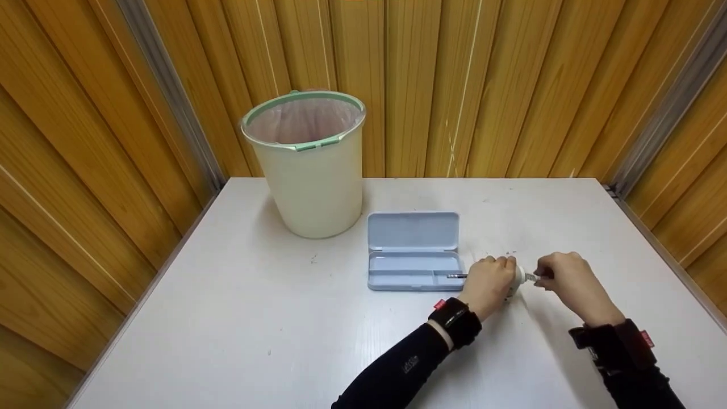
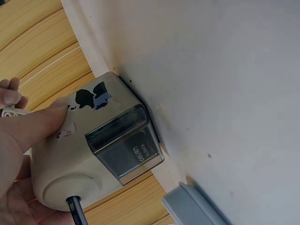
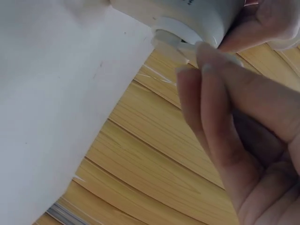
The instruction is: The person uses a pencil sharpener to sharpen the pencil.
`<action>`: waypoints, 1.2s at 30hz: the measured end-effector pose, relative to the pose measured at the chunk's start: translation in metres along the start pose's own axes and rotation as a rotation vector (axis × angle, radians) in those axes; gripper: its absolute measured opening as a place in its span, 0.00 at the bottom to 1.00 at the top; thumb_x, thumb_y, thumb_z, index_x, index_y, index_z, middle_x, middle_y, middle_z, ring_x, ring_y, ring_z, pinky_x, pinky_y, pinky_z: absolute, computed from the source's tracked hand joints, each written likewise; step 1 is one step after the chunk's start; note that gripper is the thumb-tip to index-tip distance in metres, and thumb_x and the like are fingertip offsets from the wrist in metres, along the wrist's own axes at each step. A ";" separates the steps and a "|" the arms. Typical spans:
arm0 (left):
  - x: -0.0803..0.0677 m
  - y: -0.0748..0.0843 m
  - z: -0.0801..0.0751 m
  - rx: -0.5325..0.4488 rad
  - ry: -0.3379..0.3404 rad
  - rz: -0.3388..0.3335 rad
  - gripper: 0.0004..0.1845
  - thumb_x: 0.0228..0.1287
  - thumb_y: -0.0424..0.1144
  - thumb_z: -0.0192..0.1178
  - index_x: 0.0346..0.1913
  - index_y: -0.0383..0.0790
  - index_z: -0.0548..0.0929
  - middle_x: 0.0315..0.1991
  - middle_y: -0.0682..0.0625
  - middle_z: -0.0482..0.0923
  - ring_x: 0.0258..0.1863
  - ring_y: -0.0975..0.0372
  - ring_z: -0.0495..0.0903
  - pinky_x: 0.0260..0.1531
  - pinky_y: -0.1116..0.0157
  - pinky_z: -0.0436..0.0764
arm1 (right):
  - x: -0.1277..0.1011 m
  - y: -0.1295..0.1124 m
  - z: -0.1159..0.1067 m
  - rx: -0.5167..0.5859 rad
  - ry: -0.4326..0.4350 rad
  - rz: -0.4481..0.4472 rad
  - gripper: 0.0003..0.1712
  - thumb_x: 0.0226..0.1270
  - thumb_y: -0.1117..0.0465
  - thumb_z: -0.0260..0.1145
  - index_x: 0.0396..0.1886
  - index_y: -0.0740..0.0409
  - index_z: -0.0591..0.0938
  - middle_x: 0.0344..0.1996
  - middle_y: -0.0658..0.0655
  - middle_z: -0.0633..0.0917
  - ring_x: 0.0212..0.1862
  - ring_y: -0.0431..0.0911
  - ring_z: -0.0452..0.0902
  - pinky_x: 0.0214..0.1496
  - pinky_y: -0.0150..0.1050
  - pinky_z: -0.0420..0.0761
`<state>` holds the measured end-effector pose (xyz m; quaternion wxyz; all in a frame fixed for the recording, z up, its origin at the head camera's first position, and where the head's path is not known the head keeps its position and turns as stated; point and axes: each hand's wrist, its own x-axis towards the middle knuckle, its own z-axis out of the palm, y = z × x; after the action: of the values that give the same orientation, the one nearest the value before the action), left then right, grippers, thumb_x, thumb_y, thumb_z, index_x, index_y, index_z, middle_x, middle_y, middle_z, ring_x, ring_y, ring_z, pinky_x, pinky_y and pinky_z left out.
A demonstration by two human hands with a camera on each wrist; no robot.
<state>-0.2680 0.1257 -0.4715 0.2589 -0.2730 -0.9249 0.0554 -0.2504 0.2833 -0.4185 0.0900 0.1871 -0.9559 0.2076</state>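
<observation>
My left hand [image 1: 489, 282] grips a cream-coloured pencil sharpener [image 2: 70, 152] on the white table, its thumb across the top near a dark cow-like print. A dark-tinted shavings drawer [image 2: 126, 152] shows on the sharpener's side. One end of a dark pencil [image 2: 76, 212] sits in the sharpener's front hole; the rest points left over the case in the head view. My right hand [image 1: 572, 284] pinches the small white crank [image 1: 531, 277] at the opposite end between thumb and fingertips. In the right wrist view, those fingertips partly cover the crank's knob.
An opened pale-blue pencil case [image 1: 413, 231] with divided compartments lies just left of the sharpener. Behind it to the left stands a cream bin [image 1: 318, 184] with a green rim and a plastic liner. Wood-patterned panels [image 1: 420, 85] enclose the table [image 1: 227, 341] at the back and sides.
</observation>
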 end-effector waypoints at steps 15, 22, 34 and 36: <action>0.003 0.000 0.001 -0.008 -0.025 0.005 0.20 0.60 0.44 0.66 0.56 0.49 0.82 0.42 0.61 0.85 0.33 0.71 0.81 0.30 0.77 0.80 | 0.040 0.016 0.011 -0.048 0.154 -0.062 0.06 0.49 0.77 0.71 0.21 0.66 0.82 0.22 0.63 0.85 0.25 0.53 0.79 0.28 0.45 0.76; 0.002 0.000 0.000 -0.003 -0.044 0.007 0.20 0.60 0.44 0.65 0.56 0.50 0.81 0.41 0.62 0.84 0.33 0.71 0.80 0.30 0.77 0.79 | 0.049 0.025 0.019 -0.012 0.130 -0.054 0.05 0.49 0.78 0.70 0.23 0.68 0.83 0.23 0.64 0.86 0.26 0.51 0.79 0.28 0.42 0.76; 0.001 -0.002 0.002 0.005 0.015 0.004 0.17 0.59 0.42 0.66 0.53 0.51 0.82 0.39 0.62 0.84 0.32 0.71 0.80 0.29 0.77 0.79 | 0.056 0.037 0.034 0.039 0.125 -0.044 0.03 0.49 0.77 0.70 0.24 0.68 0.85 0.23 0.63 0.86 0.25 0.49 0.79 0.27 0.35 0.73; 0.001 -0.002 0.002 -0.001 0.014 0.002 0.17 0.60 0.42 0.66 0.53 0.51 0.82 0.39 0.62 0.84 0.32 0.71 0.80 0.29 0.77 0.80 | 0.056 0.041 0.040 0.047 0.111 -0.051 0.03 0.50 0.76 0.70 0.24 0.69 0.85 0.23 0.63 0.86 0.25 0.48 0.78 0.27 0.34 0.73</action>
<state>-0.2704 0.1244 -0.4723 0.2652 -0.2745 -0.9228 0.0531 -0.3212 0.2830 -0.4551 0.1438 0.2015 -0.9393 0.2378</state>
